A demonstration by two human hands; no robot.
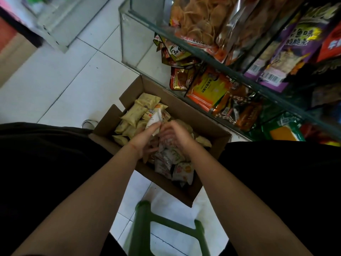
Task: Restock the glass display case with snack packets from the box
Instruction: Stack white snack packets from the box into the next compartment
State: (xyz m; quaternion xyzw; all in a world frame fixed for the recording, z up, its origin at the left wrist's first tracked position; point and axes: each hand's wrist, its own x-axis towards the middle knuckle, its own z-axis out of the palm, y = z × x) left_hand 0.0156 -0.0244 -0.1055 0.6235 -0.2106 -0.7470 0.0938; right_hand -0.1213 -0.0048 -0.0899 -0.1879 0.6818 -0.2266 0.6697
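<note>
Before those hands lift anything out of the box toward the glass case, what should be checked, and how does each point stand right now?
1. Packets left in the cardboard box: ok, many remain.
2. Left hand has a firm hold on the white packet: ok, fingers pinch it, and it sticks up.
3. Right hand holds a packet: cannot tell, its fingers are blurred over the pile.
4. Room in the glass display case: ok, its near corner shows bare space beside the orange packets.
5. Green stool clear of the box: ok, it stands apart, nearer the person.
</note>
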